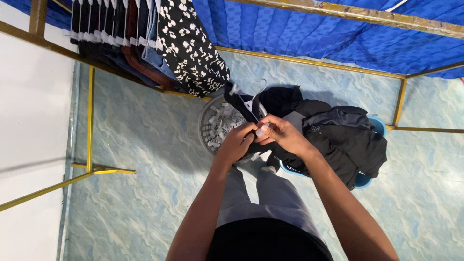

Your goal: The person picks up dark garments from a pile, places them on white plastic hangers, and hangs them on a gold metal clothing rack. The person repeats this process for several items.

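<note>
1. The left hand [237,142] and right hand [280,134] are pinching a dark garment [241,107] onto a white hanger [253,96], fingers closed, apparently clipping it.
2. Several garments [145,38] are already hanging on the rack [90,121].
3. A dark pile [338,135] is waiting in the blue basin [379,126].

Bare forearms, grey trousers

A black top is worn above grey trousers [270,193]; no sleeves are seen on the forearms.
</note>
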